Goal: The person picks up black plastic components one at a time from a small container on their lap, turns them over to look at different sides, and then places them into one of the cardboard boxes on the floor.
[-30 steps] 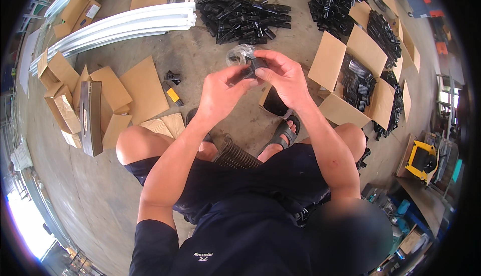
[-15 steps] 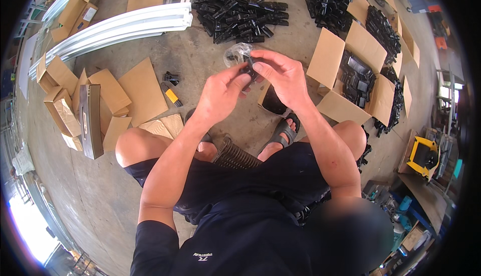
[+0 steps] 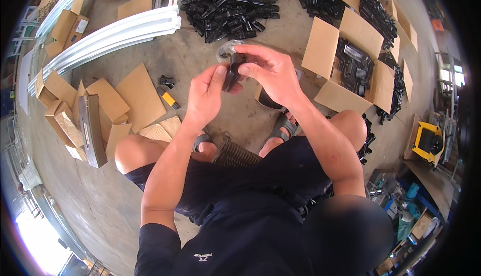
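While seated, two hands, left hand (image 3: 204, 95), right hand (image 3: 273, 73) (both pinching), one black part (image 3: 231, 73)

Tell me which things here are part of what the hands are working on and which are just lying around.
In hand:
- left hand and right hand, both on a small black part
- clear plastic bag at the part's top

Lying about:
- heap of black parts on the floor
- open cardboard box with black parts inside
- flattened cardboard pieces
- white metal rails
- yellow tool
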The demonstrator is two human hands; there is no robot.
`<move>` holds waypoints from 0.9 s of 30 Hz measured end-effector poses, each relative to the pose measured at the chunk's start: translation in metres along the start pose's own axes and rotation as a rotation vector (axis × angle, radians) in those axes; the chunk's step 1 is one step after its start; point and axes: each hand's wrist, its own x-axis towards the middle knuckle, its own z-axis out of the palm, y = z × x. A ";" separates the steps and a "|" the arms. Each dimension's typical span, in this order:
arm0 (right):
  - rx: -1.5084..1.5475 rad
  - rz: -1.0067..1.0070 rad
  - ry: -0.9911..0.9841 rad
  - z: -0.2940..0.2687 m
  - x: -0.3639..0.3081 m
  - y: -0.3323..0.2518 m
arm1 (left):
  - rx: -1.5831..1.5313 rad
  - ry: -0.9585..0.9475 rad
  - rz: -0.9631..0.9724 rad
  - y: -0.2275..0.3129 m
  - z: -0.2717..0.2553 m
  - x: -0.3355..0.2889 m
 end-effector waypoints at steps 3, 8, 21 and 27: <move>0.029 -0.043 -0.018 0.001 -0.009 -0.011 | 0.088 0.082 0.127 0.004 0.005 -0.005; -0.048 -0.253 -0.035 -0.001 -0.015 -0.007 | 0.295 0.130 0.260 0.010 0.004 -0.007; -0.137 0.034 0.037 0.008 0.003 -0.006 | -0.029 0.099 -0.098 -0.007 0.012 -0.005; -0.383 0.121 0.024 0.010 0.011 0.005 | -0.350 0.026 -0.381 -0.018 0.012 -0.007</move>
